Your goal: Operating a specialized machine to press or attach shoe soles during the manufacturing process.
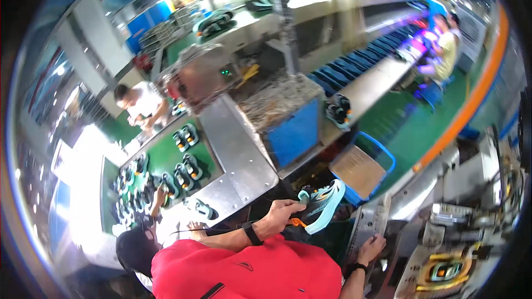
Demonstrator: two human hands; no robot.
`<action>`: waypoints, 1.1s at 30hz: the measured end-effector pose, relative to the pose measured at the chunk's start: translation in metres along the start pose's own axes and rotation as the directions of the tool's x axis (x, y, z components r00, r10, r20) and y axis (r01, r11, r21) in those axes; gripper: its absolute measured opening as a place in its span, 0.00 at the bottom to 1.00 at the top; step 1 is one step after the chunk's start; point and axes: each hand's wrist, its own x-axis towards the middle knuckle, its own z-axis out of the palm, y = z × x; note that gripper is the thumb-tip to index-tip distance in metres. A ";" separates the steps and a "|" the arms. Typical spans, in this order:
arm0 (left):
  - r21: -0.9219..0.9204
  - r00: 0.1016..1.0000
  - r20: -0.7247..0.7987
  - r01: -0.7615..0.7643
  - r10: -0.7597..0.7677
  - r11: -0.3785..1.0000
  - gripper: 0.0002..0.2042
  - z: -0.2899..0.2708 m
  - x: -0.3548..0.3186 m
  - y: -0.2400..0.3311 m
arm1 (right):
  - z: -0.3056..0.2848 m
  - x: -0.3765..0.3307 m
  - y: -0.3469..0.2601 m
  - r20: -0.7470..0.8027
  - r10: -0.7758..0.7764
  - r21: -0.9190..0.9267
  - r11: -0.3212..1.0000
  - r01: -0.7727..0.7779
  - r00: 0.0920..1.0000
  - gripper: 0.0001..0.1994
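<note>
A black and light-blue shoe [320,210], with orange at its lower edge, hangs sideways in front of my red shirt. My left hand [280,217], a dark band on its wrist, is closed on the near end of it, thumb and fingers pinched together. Lower on the right, my right hand [371,249] is at the metal edge [370,218] of a machine. Its fingers are curled in, and what lies inside them, if anything, is hidden.
A machine bed with a yellow-framed mould [443,270] stands on the right. A blue-framed stool [360,171] is ahead. Several shoes [187,171] sit on a green conveyor at left, with a metal table [246,180] beside it. A co-worker's dark-haired head [136,248] is close on my left.
</note>
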 end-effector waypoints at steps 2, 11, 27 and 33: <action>-0.166 0.988 -0.070 0.125 -0.138 0.978 0.12 -0.018 0.001 -0.003 | 0.004 0.004 0.002 -0.025 -0.073 -0.038 0.997 0.072 0.997 0.07; -0.426 0.843 -0.506 -0.059 -0.184 0.903 0.09 -0.178 0.056 -0.073 | -0.030 0.109 -0.114 0.038 -0.229 0.047 0.973 0.228 0.973 0.07; -0.216 0.266 -0.952 -0.220 -0.154 0.951 0.15 -0.571 0.296 -0.041 | 0.064 0.286 -0.914 0.358 -0.760 0.531 0.644 0.551 0.543 0.33; 0.156 -0.002 -0.988 0.015 0.156 0.988 0.17 -0.676 0.386 -0.028 | 0.160 0.272 -1.115 0.666 -0.551 0.158 0.763 0.626 0.503 0.46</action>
